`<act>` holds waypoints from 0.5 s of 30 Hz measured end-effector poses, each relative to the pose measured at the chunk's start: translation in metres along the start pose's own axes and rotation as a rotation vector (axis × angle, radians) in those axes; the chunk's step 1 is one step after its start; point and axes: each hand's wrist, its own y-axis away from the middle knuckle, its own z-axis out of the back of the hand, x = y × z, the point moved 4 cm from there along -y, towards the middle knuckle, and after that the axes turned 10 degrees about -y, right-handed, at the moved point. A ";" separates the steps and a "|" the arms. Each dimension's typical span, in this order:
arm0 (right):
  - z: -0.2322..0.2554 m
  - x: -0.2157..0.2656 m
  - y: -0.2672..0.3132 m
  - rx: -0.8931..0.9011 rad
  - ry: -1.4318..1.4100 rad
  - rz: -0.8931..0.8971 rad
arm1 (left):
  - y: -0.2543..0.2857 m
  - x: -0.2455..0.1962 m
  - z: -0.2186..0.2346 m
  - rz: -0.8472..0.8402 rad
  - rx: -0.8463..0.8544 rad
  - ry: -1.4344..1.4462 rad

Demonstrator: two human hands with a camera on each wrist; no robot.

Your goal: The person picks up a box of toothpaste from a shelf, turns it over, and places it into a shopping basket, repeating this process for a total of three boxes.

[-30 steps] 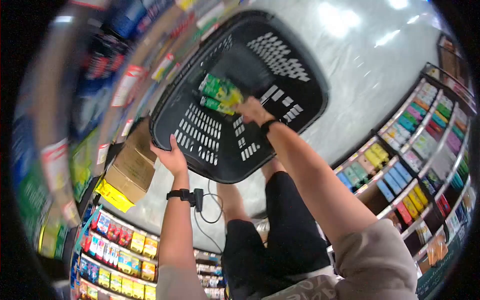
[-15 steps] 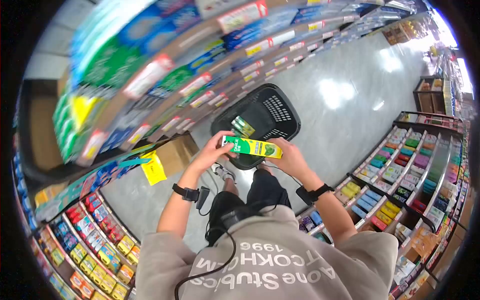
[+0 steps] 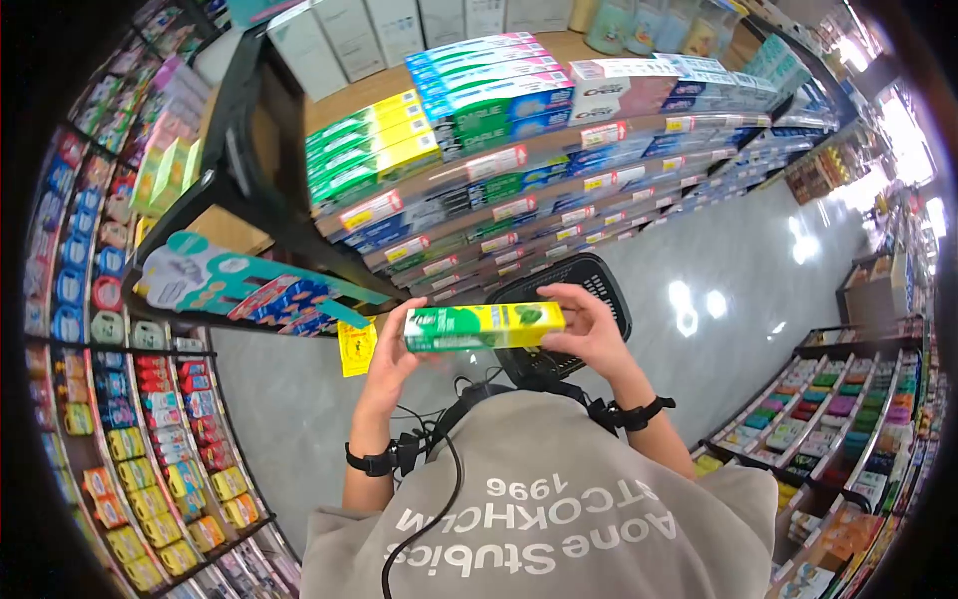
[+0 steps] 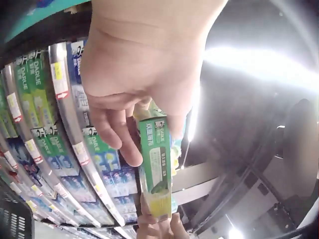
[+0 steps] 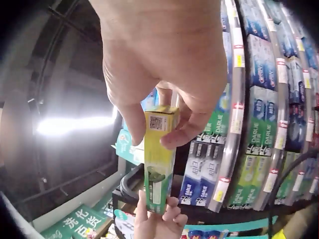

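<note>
A green and yellow Darlie toothpaste box (image 3: 479, 329) is held level in front of the chest, between both hands. My left hand (image 3: 386, 367) grips its green end with the thumb and fingers. At the yellow end, my right hand (image 3: 596, 337) pinches the box between thumb and fingers. The right wrist view shows a printed square code on the yellow end flap of the toothpaste box (image 5: 158, 139). Below the box, on the floor, stands a black shopping basket (image 3: 611, 290), partly covered by the box and right hand.
Ahead is a shelf with stacked green and yellow toothpaste boxes (image 3: 374, 150) and price tags along its edges. A teal display panel (image 3: 230, 285) stands to the left, with a yellow packet (image 3: 356, 349) beside it. More product racks (image 3: 813, 419) line the right.
A second ago the right hand was down in the basket at the boxes while the left hand was at its rim. The box came up into both hands, and the view has lifted toward the shelf.
</note>
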 end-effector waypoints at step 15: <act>-0.012 0.015 0.005 0.131 0.183 -0.175 | 0.018 -0.018 -0.004 -0.014 -0.156 -0.326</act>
